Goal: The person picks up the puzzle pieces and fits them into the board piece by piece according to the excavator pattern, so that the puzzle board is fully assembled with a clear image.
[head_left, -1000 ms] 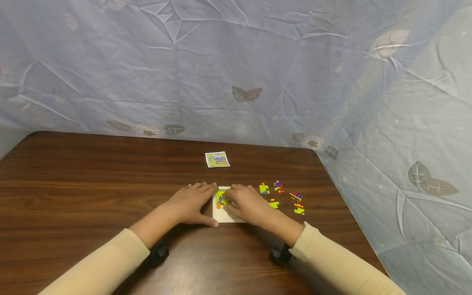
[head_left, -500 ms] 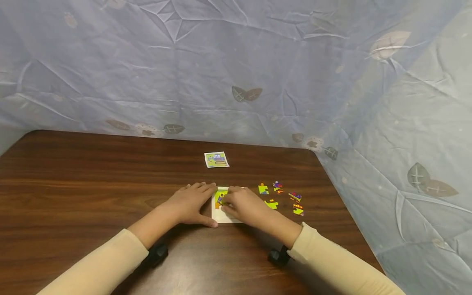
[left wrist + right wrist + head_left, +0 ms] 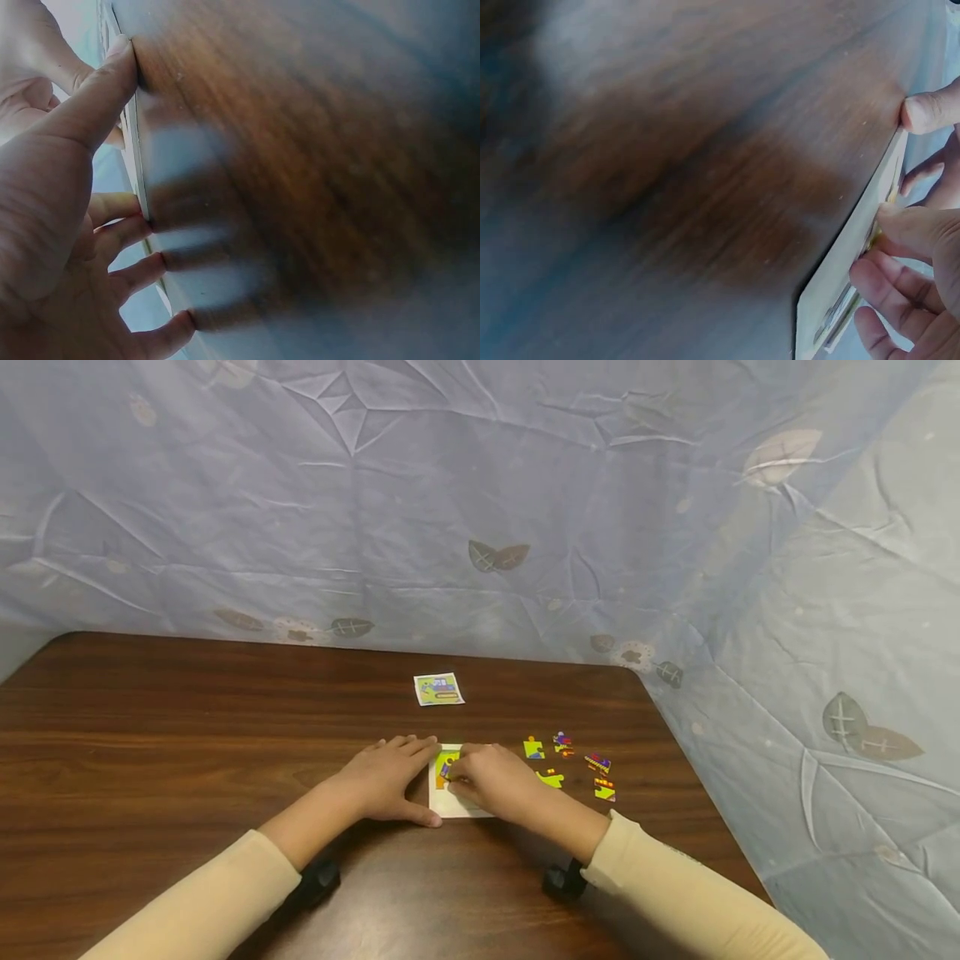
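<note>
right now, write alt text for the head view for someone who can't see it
A right hand bends over a white puzzle tray while the left hand touches its left side, on a wooden table. Loose puzzle pieces lie to the right; a picture card lies farther back.

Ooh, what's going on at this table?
Someone in cream sleeves is busy with green-and-orange jigsaw pieces in a flat white tray. Their left hand touches its left edge; their right hand bends over the pieces, perhaps pinching one. Brightly printed loose pieces lie on the right, and a square green-and-purple card lies beyond the tray.
</note>
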Demonstrator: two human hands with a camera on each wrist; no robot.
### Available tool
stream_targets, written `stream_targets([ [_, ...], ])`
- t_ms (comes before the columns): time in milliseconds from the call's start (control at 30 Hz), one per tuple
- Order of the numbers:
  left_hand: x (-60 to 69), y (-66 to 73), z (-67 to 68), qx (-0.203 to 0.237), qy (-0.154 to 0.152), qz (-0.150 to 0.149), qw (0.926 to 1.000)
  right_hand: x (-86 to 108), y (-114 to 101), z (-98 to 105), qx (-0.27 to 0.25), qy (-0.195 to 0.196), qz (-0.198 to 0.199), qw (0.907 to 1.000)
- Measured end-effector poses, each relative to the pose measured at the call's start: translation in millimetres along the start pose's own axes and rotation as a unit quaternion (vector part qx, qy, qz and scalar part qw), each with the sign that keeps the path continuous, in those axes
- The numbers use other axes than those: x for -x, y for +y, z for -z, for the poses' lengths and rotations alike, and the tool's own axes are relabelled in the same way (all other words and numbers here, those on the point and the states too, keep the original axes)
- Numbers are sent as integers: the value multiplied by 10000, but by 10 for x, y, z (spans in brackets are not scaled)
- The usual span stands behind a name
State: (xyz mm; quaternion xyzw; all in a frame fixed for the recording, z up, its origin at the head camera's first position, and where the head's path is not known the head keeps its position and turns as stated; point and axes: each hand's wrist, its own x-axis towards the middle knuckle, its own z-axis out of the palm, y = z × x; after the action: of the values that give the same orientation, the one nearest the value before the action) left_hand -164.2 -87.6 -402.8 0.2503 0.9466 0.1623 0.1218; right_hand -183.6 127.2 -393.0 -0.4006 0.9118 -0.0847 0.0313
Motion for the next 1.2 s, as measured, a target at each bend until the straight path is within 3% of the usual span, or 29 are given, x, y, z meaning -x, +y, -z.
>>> stream_targets([
  [433,-16,-15,47,140,-5,-101,9999,33,-15,-9,50,-110,-163,9998],
  [900,-12,-32,6,122,31,-35,9999,10,41,-79,-530,32,-507,9973],
  [1067,-13,-37,3,112,51,-23,9999,26,40,-65,-606,-129,-483,9969],
  [1200,-17,-32,6,111,55,-18,9999,76,92,3,-668,-362,-161,9970],
])
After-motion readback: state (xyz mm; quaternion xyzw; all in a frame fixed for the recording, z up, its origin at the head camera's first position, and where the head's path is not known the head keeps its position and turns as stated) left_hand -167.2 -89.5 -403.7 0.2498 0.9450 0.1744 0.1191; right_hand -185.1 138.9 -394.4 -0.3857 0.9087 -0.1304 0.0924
